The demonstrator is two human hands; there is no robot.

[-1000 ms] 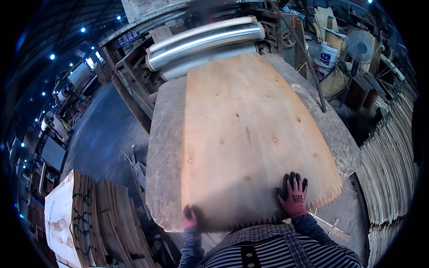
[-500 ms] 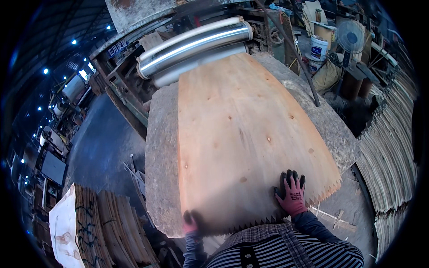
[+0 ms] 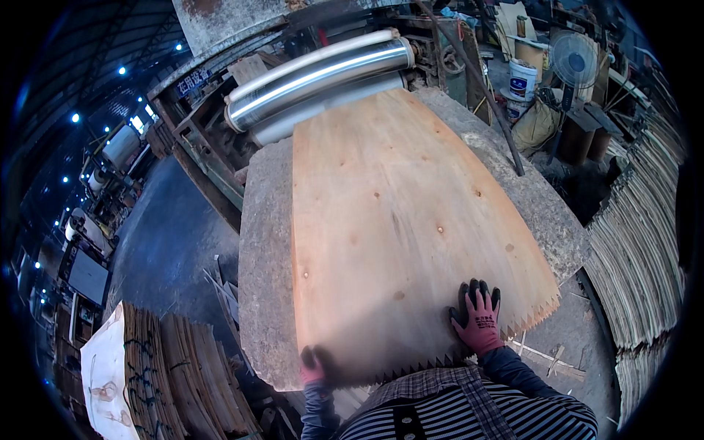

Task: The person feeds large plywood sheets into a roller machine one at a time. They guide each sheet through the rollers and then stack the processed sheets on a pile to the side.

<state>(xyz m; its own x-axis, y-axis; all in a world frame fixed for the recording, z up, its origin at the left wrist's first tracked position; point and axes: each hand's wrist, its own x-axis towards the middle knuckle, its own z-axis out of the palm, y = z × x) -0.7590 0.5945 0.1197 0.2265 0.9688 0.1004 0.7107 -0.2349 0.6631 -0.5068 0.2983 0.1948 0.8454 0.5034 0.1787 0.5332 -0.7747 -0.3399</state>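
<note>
- A blue sign [image 3: 193, 82] on the machine's frame at the upper left carries pale characters.
- A white bucket [image 3: 522, 79] at the upper right has a blue printed label.
- Dark lettering is printed across the back of the pink glove on the right grip [image 3: 479, 315].
- The right grip is spread, fingers apart and dark-tipped, its palm side laid on the wooden sheet [image 3: 396, 213] near the edge closest to the person; it grasps nothing.
- The left grip [image 3: 312, 367], in a similar glove, is at the sheet's near left corner, dark fingertips over the wood; whether it pinches the edge, I cannot tell.
- The sheet lies on a rough, mottled grey surface [image 3: 265, 257], its far end by the shiny metal roller [image 3: 319, 84].
- The sheet is thin, pale tan and dotted with brown knots; its near edge is jagged like saw teeth.
- Layered, wavy-edged sheets form a stack [image 3: 645, 257] at the right.
</note>
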